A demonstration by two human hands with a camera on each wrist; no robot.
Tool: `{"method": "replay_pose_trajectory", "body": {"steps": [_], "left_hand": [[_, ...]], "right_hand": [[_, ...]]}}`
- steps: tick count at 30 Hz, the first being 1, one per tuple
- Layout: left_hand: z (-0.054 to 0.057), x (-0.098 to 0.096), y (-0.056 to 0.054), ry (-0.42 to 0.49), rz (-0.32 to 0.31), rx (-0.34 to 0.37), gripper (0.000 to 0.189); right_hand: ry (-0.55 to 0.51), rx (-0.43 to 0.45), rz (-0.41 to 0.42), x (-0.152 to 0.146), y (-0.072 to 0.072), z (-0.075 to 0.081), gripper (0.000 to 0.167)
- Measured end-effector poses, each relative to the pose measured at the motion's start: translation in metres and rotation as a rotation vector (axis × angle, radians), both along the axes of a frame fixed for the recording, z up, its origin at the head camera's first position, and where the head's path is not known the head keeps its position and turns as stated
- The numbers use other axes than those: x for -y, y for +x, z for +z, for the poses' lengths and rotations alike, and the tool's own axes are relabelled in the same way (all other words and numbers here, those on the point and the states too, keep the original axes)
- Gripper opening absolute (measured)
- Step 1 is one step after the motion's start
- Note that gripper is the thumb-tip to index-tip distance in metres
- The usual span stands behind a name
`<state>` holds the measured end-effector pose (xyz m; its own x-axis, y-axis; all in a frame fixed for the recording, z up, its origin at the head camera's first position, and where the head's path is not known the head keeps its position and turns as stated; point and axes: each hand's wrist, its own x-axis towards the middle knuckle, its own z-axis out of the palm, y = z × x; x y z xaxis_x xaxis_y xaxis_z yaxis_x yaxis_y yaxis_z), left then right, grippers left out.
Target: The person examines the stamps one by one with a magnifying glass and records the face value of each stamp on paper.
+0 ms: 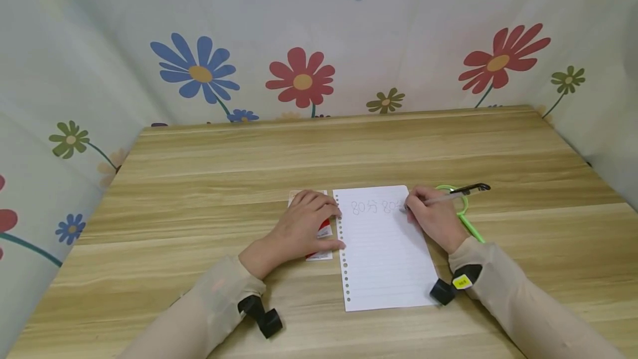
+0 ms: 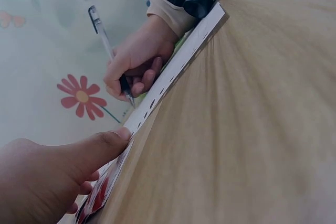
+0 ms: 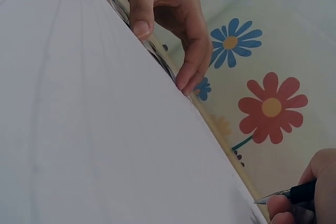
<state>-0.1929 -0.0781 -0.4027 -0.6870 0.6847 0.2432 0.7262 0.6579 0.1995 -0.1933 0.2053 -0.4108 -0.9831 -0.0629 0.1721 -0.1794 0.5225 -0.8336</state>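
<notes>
A lined sheet of loose-leaf paper [image 1: 386, 259] with punched holes down its left side lies on the table. Near its top is handwriting [image 1: 376, 207] that reads like "80分 80" plus a further stroke. My right hand [image 1: 438, 218] pinches a pen [image 1: 448, 195] with a clear barrel and black cap end, its tip at the end of that line. My left hand [image 1: 304, 226] rests with fingertips and thumb at the holed edge, over red and white printed cards or packets [image 1: 324, 230] that it partly hides. In the left wrist view the thumb [image 2: 113, 140] touches the paper's edge.
A green-rimmed magnifying glass [image 1: 471, 226] lies right of the paper, partly behind my right hand. The wood-grain table [image 1: 199, 181] backs onto a flowered curtain [image 1: 249, 26]. Black wrist cameras [image 1: 269, 321] are strapped over both sleeves.
</notes>
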Motion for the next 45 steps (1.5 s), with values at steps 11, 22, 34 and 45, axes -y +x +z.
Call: {"method": "replay_pose_trajectory", "body": {"steps": [11,22,34,45], "left_hand": [[0.002,0.001,0.0,-0.002,0.005,-0.001,0.052],[0.002,0.001,0.001,0.0,0.011,0.004,0.052],[0.0,0.0,0.001,0.007,0.002,-0.001,0.052],[0.0,0.0,0.002,-0.001,0.011,-0.004,0.052]], "right_hand": [[-0.036,-0.003,0.048,0.001,0.0,0.002,0.018],[-0.133,0.033,0.048,0.001,0.0,0.004,0.017],[-0.155,0.063,0.061,-0.004,0.001,0.021,0.019],[-0.045,0.04,0.167,-0.008,-0.002,0.035,0.018]]}}
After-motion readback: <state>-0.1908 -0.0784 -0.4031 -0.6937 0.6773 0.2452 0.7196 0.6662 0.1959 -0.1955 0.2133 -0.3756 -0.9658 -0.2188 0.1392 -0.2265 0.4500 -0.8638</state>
